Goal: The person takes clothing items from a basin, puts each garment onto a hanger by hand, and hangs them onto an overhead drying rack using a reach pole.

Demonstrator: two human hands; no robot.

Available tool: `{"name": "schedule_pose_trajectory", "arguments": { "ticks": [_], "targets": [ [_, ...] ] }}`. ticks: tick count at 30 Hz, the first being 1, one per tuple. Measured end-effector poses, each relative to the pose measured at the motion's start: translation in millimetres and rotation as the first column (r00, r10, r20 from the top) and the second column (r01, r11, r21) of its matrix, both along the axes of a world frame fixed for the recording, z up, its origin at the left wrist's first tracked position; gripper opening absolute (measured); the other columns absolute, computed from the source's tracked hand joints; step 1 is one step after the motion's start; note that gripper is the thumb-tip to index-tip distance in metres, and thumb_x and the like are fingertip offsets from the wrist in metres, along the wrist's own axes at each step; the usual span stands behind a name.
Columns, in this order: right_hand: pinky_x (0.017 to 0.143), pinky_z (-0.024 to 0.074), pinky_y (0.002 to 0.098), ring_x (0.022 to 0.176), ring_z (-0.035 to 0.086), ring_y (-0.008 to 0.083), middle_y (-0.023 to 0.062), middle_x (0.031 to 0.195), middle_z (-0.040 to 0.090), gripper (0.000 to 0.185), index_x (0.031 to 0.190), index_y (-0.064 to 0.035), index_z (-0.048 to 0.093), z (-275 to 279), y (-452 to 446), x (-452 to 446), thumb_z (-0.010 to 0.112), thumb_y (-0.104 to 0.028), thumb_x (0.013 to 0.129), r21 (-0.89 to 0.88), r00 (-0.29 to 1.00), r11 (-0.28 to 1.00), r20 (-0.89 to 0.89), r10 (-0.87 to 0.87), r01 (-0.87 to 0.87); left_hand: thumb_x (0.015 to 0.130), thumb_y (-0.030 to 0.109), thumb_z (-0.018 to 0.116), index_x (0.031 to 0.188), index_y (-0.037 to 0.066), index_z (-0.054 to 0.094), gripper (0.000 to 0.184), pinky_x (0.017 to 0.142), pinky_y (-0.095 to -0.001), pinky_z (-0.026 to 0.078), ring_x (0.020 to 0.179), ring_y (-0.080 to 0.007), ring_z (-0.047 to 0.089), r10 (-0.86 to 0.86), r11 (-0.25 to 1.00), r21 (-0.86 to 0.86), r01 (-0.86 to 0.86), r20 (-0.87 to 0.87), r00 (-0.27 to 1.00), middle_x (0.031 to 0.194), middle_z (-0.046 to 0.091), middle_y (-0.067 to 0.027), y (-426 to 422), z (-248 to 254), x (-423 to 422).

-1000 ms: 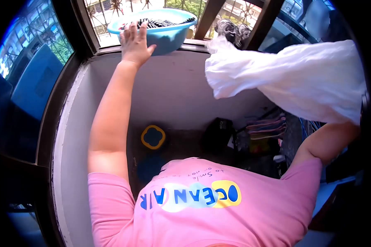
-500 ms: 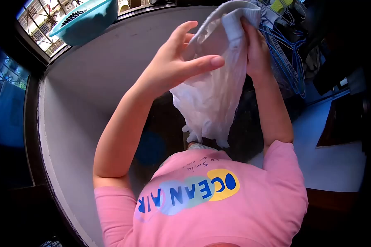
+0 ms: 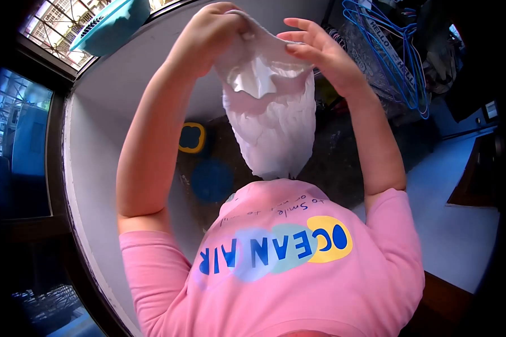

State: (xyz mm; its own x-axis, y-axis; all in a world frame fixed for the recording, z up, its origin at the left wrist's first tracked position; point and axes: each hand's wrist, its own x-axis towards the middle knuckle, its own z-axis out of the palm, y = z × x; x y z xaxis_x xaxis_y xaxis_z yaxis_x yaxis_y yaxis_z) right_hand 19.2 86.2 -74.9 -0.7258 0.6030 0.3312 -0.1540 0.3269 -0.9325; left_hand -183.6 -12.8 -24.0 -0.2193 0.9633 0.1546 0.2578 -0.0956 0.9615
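A thin, white, partly see-through cloth piece (image 3: 272, 126) with a banded upper rim hangs in front of my chest. It looks like a garment, but its exact kind is unclear. My left hand (image 3: 216, 33) is closed on the left side of the rim and holds it up. At the right side of the rim is my right hand (image 3: 323, 53), its fingers apart and its thumb against the cloth edge. The mouth of the cloth faces me and gapes between both hands, showing some of the inside.
Blue hangers (image 3: 385, 56) with clothes hang at the upper right. A turquoise basin (image 3: 115, 25) stands by the barred window at the upper left. Below on the floor are a yellow-rimmed stool or similar item (image 3: 192, 138) and a round blue shape (image 3: 212, 180). A pale wall (image 3: 90, 146) runs along the left.
My left hand has gone from open to gripping the rim. My right hand has let go of its grip and spread its fingers. The cloth has turned, with its mouth stretched wider.
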Motion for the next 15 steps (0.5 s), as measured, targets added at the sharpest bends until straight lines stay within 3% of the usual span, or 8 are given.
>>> {"name": "schedule_pose_trajectory", "arguments": {
  "ticks": [1,4,6,8,10,12,14,15],
  "targets": [
    [0.081,0.0487,0.0307,0.098,0.060,0.0213,0.0172,0.117,0.053,0.068,0.130,-0.0008,0.038,-9,-8,-7,0.070,-0.024,0.076,0.000,0.999,1.000,0.021,-0.027,0.027,0.079,0.005,0.050,0.089,0.000,0.063,0.017,0.063,-0.0249,0.047,0.068,-0.0126,0.058,0.071,0.997,-0.003,-0.071,-0.024,0.997,0.078,0.062,-0.0062,9,4,21],
    [0.076,0.0492,0.0320,0.100,0.059,0.0213,0.0129,0.111,0.058,0.068,0.131,-0.0081,0.037,-57,-1,-13,0.070,-0.020,0.073,0.566,0.903,0.801,0.217,-0.372,0.194,0.076,0.000,0.047,0.082,-0.002,0.060,0.015,0.057,-0.0262,0.044,0.063,-0.0149,0.054,0.275,0.958,0.099,-0.271,-0.033,0.961,0.070,0.059,-0.0076,23,14,43],
    [0.064,0.0503,0.0284,0.085,0.063,0.0173,0.0099,0.096,0.062,0.047,0.118,-0.0068,0.052,-97,13,5,0.066,-0.016,0.074,0.583,0.866,0.802,0.327,-0.378,0.130,0.080,0.009,0.046,0.091,0.003,0.066,0.024,0.060,-0.0231,0.048,0.067,-0.0106,0.059,0.365,0.901,0.379,-0.210,-0.399,0.841,0.080,0.063,-0.0052,22,-4,-19],
    [0.055,0.0492,0.0291,0.068,0.063,0.0146,0.0077,0.078,0.063,0.025,0.098,-0.0039,0.062,-72,34,29,0.063,-0.013,0.075,-0.150,0.590,0.988,0.801,0.104,0.030,0.074,0.009,0.045,0.089,0.001,0.068,0.029,0.050,-0.0230,0.046,0.061,-0.0107,0.058,0.506,0.853,0.252,-0.457,-0.611,0.609,0.071,0.062,-0.0057,-7,1,-49],
    [0.053,0.0492,0.0277,0.058,0.062,0.0137,0.0050,0.068,0.062,0.015,0.087,-0.0041,0.066,-54,80,53,0.062,-0.015,0.077,0.233,0.761,0.971,0.621,-0.187,0.048,0.069,0.008,0.047,0.090,0.002,0.070,0.031,0.052,-0.0217,0.045,0.059,-0.0094,0.055,0.516,0.787,0.142,-0.600,-0.684,0.515,0.071,0.063,-0.0047,-36,-23,-104],
    [0.051,0.0434,0.0217,0.057,0.056,0.0088,-0.0004,0.066,0.060,0.015,0.093,-0.0078,0.066,3,84,48,0.060,-0.017,0.083,0.324,0.800,0.938,0.526,-0.290,0.127,0.067,0.007,0.049,0.093,0.004,0.071,0.034,0.055,-0.0220,0.045,0.061,-0.0092,0.054,0.529,0.755,0.047,-0.654,-0.633,0.565,0.071,0.063,-0.0032,-63,-27,-121],
    [0.056,0.0453,0.0252,0.060,0.057,0.0114,-0.0008,0.066,0.059,0.015,0.094,-0.0081,0.066,49,78,30,0.057,-0.015,0.084,0.554,0.870,0.832,0.404,-0.282,0.012,0.068,0.008,0.049,0.094,0.005,0.072,0.035,0.061,-0.0222,0.046,0.066,-0.0107,0.057,0.505,0.849,0.115,-0.515,-0.457,0.732,0.076,0.065,-0.0051,-79,12,-98],
    [0.057,0.0437,0.0216,0.063,0.055,0.0074,-0.0018,0.069,0.060,0.009,0.088,-0.0043,0.066,91,39,25,0.058,-0.007,0.083,0.625,0.918,0.778,0.271,-0.289,0.060,0.070,0.007,0.049,0.097,0.005,0.071,0.035,0.064,-0.0227,0.048,0.069,-0.0123,0.058,0.542,0.831,0.196,-0.520,-0.491,0.682,0.081,0.066,-0.0070,-85,42,-90]
  ]
}}
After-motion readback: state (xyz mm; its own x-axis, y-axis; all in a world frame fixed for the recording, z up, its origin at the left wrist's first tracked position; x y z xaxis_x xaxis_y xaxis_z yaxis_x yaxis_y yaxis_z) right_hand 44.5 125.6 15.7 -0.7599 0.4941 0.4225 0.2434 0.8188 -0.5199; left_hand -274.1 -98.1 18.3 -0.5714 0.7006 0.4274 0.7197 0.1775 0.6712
